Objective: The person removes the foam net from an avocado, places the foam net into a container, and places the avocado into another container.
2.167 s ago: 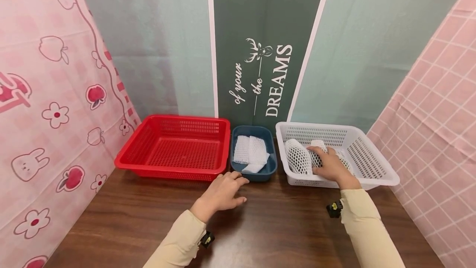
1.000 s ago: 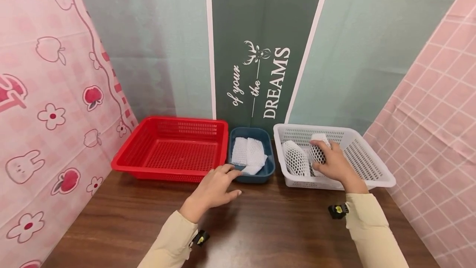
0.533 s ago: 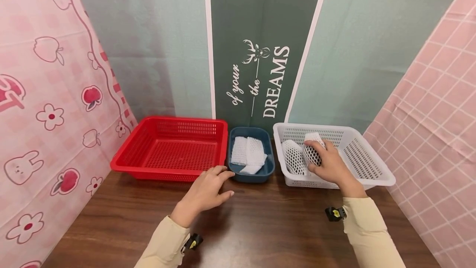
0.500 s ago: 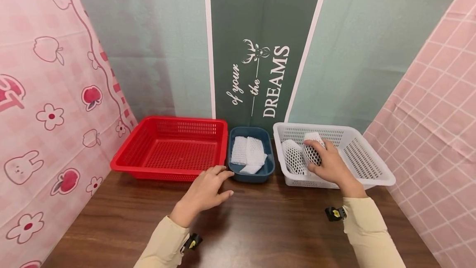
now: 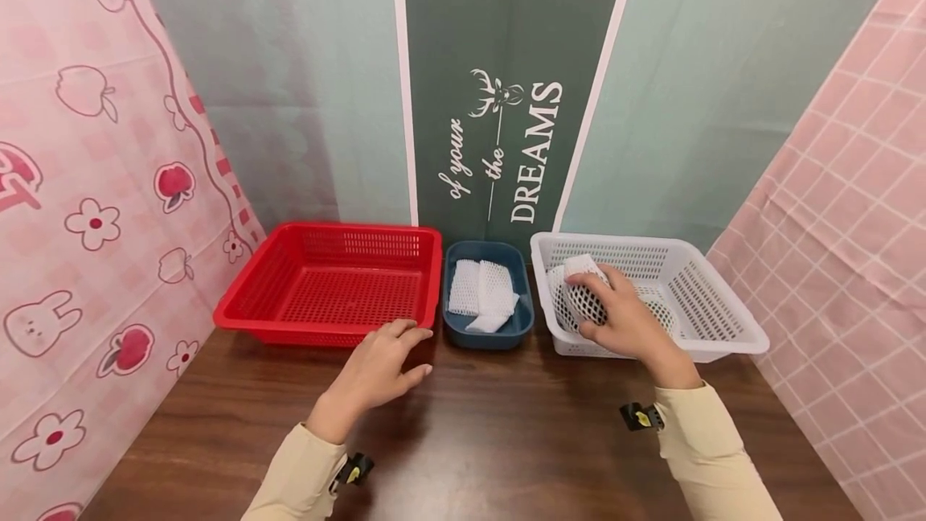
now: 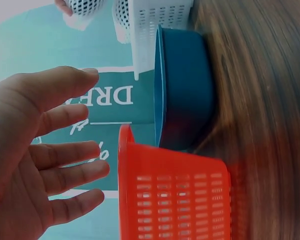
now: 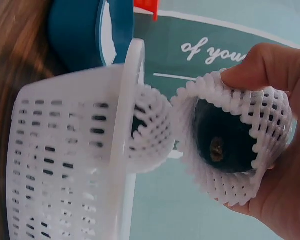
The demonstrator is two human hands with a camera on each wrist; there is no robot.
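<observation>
My right hand [image 5: 629,324] grips a dark fruit in a white foam net [image 5: 586,304], lifted above the white basket [image 5: 723,344]. In the right wrist view the net's open end shows the fruit's [image 7: 225,142] dark skin and brown stem scar, with my thumb on the net. Another netted fruit [image 7: 155,132] sits in the basket behind it, and more netting [image 5: 660,313] shows right of my hand. My left hand [image 5: 379,364] holds nothing; its fingers are spread and relaxed near the front of the red basket [image 5: 318,334].
Between the two baskets stands a small blue bin [image 5: 488,340] holding flat white foam nets [image 5: 495,296]. The red basket's bare slotted floor shows. Brown wooden table [image 5: 492,441] lies in front; printed cloths hang behind and at both sides.
My right hand has taken hold of the netted fruit, raised it and moved it left, over the neighbouring netted fruit. The left hand has drawn back left, away from the blue bin.
</observation>
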